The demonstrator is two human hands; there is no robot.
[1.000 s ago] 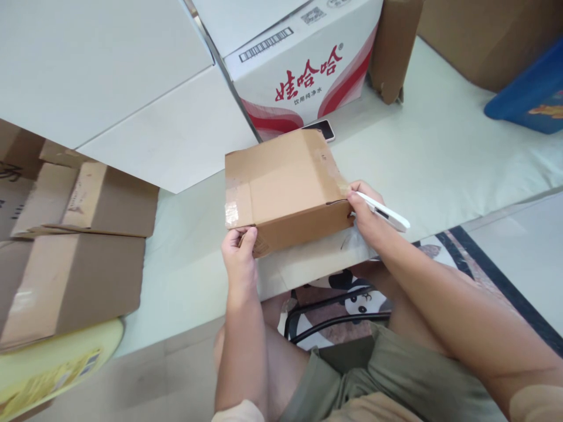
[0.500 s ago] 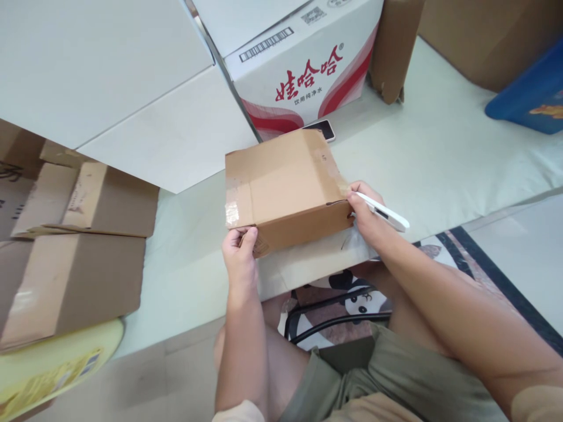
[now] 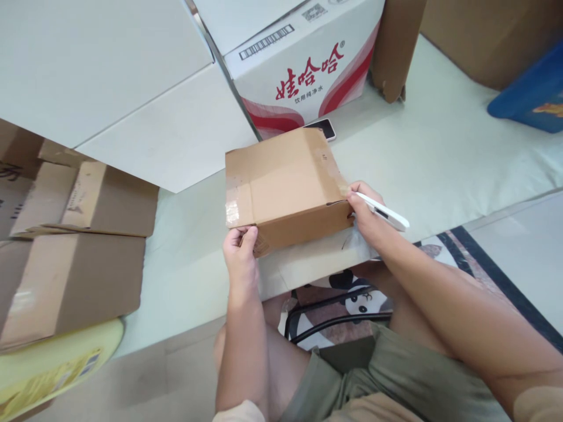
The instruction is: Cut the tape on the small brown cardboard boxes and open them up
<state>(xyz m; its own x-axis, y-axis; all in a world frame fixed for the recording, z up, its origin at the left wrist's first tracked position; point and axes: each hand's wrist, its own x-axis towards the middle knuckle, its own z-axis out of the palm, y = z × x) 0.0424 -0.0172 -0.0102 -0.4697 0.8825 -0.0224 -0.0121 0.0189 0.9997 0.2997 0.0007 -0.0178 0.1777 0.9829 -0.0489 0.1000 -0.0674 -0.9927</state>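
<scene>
A brown cardboard box (image 3: 281, 176) lies on the pale green cloth, its top closed and strips of clear tape at its left and right ends. My left hand (image 3: 241, 249) is closed on the box's near left corner, thumb up and fingers curled at the edge. At the near right corner, my right hand (image 3: 366, 214) pinches the box edge with thumb and fingers. A white utility knife (image 3: 389, 215) is also held in that hand, its handle pointing away to the right. No blade can be seen.
Behind the box stand a white and red water carton (image 3: 308, 82) and a phone (image 3: 326, 129). Large white boxes (image 3: 176, 129) rise at the left, with stacked brown cartons (image 3: 101, 281) beside them. A blue container (image 3: 528, 97) is at the right; the cloth's edge (image 3: 185, 331) runs in front.
</scene>
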